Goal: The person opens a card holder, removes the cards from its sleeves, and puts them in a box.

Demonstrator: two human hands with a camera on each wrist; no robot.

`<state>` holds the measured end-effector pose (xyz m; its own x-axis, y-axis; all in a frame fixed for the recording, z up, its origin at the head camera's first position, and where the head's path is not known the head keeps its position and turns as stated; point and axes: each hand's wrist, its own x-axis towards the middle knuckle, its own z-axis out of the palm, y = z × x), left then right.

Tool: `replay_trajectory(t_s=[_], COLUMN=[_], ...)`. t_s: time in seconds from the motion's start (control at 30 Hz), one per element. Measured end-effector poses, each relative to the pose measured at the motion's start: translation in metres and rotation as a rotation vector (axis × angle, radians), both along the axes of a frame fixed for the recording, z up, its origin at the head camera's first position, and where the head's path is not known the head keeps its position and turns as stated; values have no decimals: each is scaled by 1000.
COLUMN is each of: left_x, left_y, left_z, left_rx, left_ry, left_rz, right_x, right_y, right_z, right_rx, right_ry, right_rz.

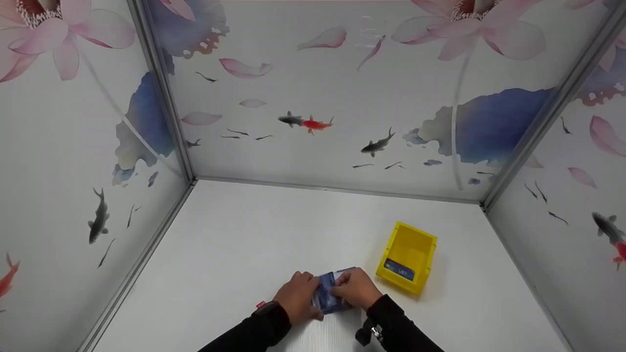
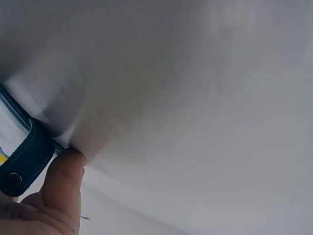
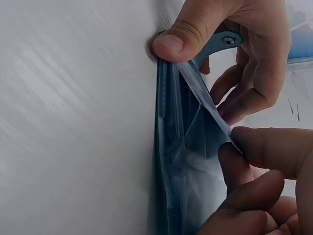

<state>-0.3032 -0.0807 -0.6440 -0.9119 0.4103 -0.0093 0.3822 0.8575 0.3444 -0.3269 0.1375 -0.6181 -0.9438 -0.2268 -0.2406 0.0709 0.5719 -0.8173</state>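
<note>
A dark blue card holder (image 1: 326,296) with clear plastic sleeves is spread between both hands just above the white table. My left hand (image 1: 296,297) grips its left edge; in the right wrist view that thumb presses on the holder's top end. A snap strap (image 2: 30,159) with a metal button sticks out beside the left thumb. My right hand (image 1: 359,289) pinches the edge of a clear sleeve (image 3: 217,120) between thumb and forefinger, pulling it away from the other sleeves. Whether a card sits in that sleeve, I cannot tell.
Right of the hands stands a yellow plastic bin (image 1: 413,244), with a dark blue card (image 1: 399,269) lying at its near end. Panels printed with lotus flowers and fish wall in the white table (image 1: 254,230) on the left, back and right.
</note>
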Motion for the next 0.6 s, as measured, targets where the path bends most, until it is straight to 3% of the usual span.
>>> replay_trajectory(t_s=[0.27,0.6], left_x=[1,4], left_y=[-1,0], left_z=[3,8], left_rx=[-7,10], left_ry=[12,-1], left_rz=[-5,-1], right_x=[2,4], right_y=[0,8], right_z=[11,21], right_rx=[77,65], right_ry=[47,102], right_rz=[-10,-31])
